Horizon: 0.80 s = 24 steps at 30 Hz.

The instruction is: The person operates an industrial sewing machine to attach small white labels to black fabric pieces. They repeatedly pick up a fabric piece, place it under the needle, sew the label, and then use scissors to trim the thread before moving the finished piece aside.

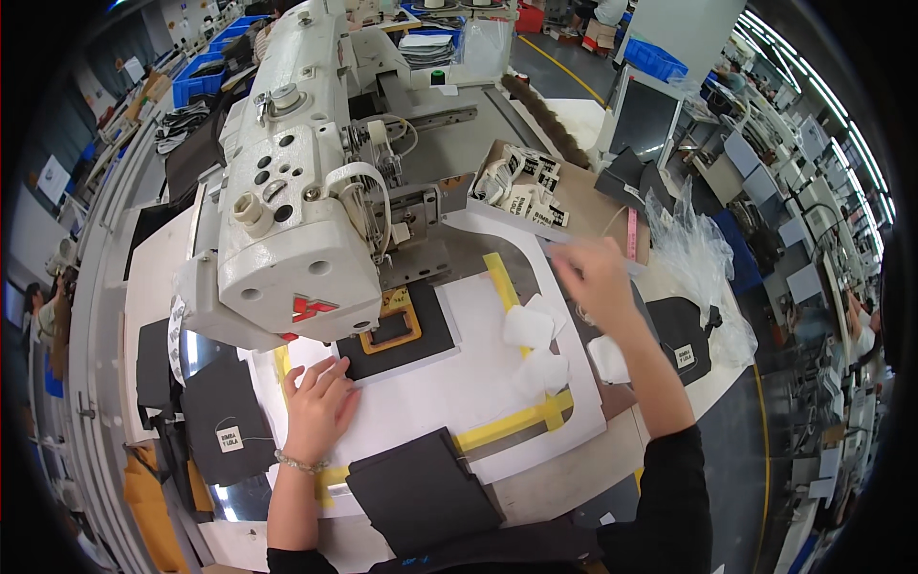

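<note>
Here, in the head view, a large white industrial sewing machine (287, 182) fills the upper left, and everything else is placed from it. Just below its needle end lies a dark grey square fabric piece (400, 335) held under an orange-yellow rectangular clamp frame (390, 328), resting on a flat white template board edged with yellow tape strips (459, 387). The left hand (318, 407) lies flat on that board directly below the machine's head, fingers spread narrowly and pressed down, fingertips just beside the lower left corner of the dark square; it holds nothing. The right hand (598, 279) is to the right of the machine's needle end, blurred, fingers drawn together at a thin pale strip; whether it actually pinches it cannot be told. Behind that hand, right of the machine, sits an open brown cardboard box of black-and-white woven labels (521, 187). Small white foam blocks (528, 327) lie on the board between the two hands. Another dark grey fabric panel (421, 493) rests at the board's near edge, well below the machine. Left of the board, under the machine's base, lies a dark fabric piece bearing a small white label (222, 416).
</note>
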Each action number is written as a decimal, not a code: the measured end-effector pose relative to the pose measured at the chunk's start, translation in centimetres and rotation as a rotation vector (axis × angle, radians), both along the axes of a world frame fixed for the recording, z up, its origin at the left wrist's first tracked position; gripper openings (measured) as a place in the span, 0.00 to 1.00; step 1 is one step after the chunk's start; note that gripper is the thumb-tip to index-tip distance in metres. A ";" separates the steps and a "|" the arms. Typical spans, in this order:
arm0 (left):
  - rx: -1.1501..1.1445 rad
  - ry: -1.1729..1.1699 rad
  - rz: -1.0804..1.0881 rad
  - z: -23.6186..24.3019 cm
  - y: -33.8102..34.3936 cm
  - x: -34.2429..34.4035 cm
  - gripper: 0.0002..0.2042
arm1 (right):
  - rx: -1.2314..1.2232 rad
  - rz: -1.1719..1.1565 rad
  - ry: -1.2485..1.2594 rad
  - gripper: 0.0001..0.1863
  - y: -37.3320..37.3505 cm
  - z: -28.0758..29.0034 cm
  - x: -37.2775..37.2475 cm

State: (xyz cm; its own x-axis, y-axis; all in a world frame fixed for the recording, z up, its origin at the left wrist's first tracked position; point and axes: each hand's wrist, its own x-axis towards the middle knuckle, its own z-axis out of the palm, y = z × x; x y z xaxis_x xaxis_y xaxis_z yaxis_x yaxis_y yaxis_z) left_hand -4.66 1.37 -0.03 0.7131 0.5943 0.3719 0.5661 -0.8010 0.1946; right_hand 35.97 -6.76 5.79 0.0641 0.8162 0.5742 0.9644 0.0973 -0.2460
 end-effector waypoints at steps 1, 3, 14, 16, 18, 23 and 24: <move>0.006 0.000 -0.001 0.0 0.1 0.0 0.07 | -0.055 -0.082 0.125 0.06 1.4 -0.4 2.2; 0.006 -0.011 -0.014 -0.2 0.2 0.3 0.07 | -0.096 -0.127 0.190 0.09 3.6 -2.2 6.9; 0.000 -0.021 -0.023 -0.2 0.1 -0.1 0.07 | -0.417 -0.380 0.149 0.11 6.7 -3.4 8.0; -0.001 -0.026 -0.023 -0.3 0.1 -0.2 0.07 | -0.399 -0.377 0.119 0.10 6.4 -3.2 8.0; 0.004 -0.029 -0.025 -0.2 0.0 -0.2 0.06 | -0.409 -0.376 0.102 0.08 6.1 -2.9 8.0; 0.028 -0.033 -0.035 -0.1 0.0 -0.1 0.06 | -0.290 -0.275 0.129 0.06 6.0 -3.7 8.1; 0.025 -0.033 -0.034 -0.1 -0.1 -0.1 0.06 | -0.287 -0.251 0.183 0.06 6.1 -3.8 8.0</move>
State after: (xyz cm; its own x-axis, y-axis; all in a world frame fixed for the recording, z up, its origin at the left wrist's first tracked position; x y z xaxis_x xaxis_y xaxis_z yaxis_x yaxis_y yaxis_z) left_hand -4.79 1.31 -0.09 0.7198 0.5602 0.4099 0.5322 -0.8245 0.1923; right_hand 44.02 -0.65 1.98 0.3607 0.8875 0.2870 0.8875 -0.2319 -0.3983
